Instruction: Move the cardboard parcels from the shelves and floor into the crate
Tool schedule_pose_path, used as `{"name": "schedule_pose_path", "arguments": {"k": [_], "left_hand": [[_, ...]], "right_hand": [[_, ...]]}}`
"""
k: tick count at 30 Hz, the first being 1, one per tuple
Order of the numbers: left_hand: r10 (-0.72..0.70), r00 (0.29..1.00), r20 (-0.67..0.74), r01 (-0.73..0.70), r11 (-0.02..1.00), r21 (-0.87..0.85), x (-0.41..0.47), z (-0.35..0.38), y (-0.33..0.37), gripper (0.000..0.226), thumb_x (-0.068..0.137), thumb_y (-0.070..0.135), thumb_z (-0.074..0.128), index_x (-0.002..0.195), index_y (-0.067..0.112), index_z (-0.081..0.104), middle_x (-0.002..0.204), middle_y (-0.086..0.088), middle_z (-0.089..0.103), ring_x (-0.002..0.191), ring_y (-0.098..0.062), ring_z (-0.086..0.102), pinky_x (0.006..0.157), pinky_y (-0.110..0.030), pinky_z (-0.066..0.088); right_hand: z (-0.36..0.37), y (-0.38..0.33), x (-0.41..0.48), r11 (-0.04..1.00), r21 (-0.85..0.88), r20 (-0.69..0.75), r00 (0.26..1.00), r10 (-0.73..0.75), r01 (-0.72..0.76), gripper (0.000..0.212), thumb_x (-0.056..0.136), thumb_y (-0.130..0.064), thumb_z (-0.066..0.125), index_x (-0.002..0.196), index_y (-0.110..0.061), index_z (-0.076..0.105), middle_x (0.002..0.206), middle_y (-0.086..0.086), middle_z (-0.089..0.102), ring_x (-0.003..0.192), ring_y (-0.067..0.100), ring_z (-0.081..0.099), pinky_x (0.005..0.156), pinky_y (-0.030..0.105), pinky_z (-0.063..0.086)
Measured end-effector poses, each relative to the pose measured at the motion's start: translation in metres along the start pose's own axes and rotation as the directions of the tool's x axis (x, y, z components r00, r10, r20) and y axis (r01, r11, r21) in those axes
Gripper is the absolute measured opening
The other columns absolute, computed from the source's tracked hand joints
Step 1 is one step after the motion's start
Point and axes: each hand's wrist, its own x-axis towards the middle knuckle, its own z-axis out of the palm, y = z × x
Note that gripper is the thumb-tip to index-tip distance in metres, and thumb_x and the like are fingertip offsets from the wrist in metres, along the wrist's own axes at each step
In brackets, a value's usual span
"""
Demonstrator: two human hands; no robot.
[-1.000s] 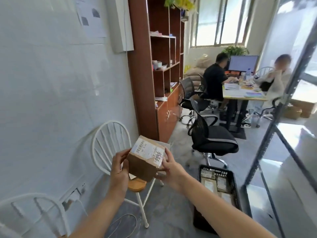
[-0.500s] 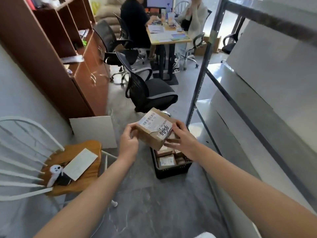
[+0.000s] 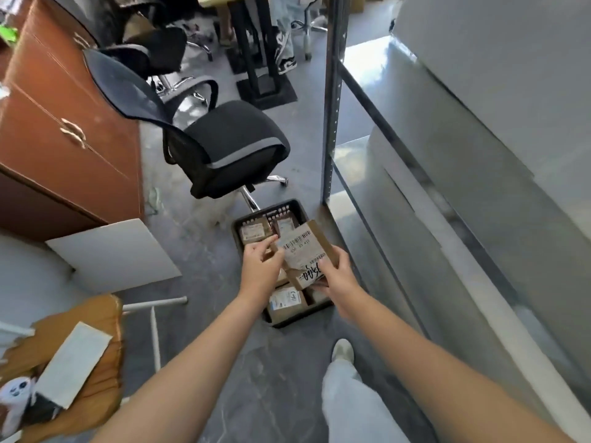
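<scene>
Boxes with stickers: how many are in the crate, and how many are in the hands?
Crate boxes with stickers showing: 3
Held box, between left hand and right hand: 1
Total: 4, and more may be hidden underneath.

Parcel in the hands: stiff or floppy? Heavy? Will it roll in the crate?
Probably stiff: the parcel shows straight edges and flat faces under the left hand and right hand. Likely light: held by fingers only. Unlikely to roll, being boxy, but may settle tilted on the boxes in the crate.
</scene>
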Motion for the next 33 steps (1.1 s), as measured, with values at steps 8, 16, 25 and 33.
{"name": "schedule_pose_path", "arguments": {"k": [8,16,25,33], "left_hand": [[-0.261,0.965,0.03,0.257,0.962,0.094,0.099,0.083,-0.128,0.033,0.09,0.016,0.065,0.119,0.032,0.065,0.12,0.003,0.061,0.103,-0.014,0.063,0.089,-0.036,0.056],[-0.393,0.919,0.032,0.39,0.918,0.073,0.18,0.155,-0.294,0.034,0.091,0.015,0.064,0.122,0.028,0.066,0.121,0.006,0.067,0.11,-0.015,0.063,0.091,-0.042,0.056],[-0.573,0.817,0.059,0.575,0.802,-0.162,0.241,0.209,-0.356,0.052,0.093,0.003,0.059,0.141,0.022,0.05,0.135,-0.002,0.059,0.117,-0.021,0.061,0.077,-0.051,0.06],[-0.557,0.83,0.002,0.556,0.829,0.062,0.247,0.229,-0.393,0.04,0.089,-0.001,0.06,0.107,0.034,0.053,0.101,-0.002,0.068,0.094,-0.023,0.067,0.076,-0.046,0.06]], "right_hand": [[-0.044,0.091,0.129,0.96,-0.006,-0.163,0.947,0.277,-0.282,0.042,0.099,0.0,0.043,0.134,-0.022,0.041,0.122,0.01,0.06,0.101,0.02,0.065,0.067,0.028,0.059],[-0.073,0.223,0.264,0.882,-0.339,-0.284,0.929,0.236,-0.328,0.045,0.092,-0.004,0.041,0.131,-0.027,0.047,0.122,0.009,0.054,0.1,0.021,0.064,0.063,0.025,0.06],[-0.078,0.274,0.368,0.813,-0.41,-0.439,0.871,0.223,-0.414,0.032,0.092,-0.013,0.047,0.121,-0.024,0.041,0.125,0.008,0.052,0.101,0.026,0.061,0.082,0.045,0.058],[-0.044,0.273,0.368,0.722,-0.379,-0.516,0.78,0.355,-0.579,0.078,0.094,0.0,0.048,0.155,-0.021,0.004,0.148,0.013,0.019,0.12,0.027,0.045,0.102,0.037,0.04]]}}
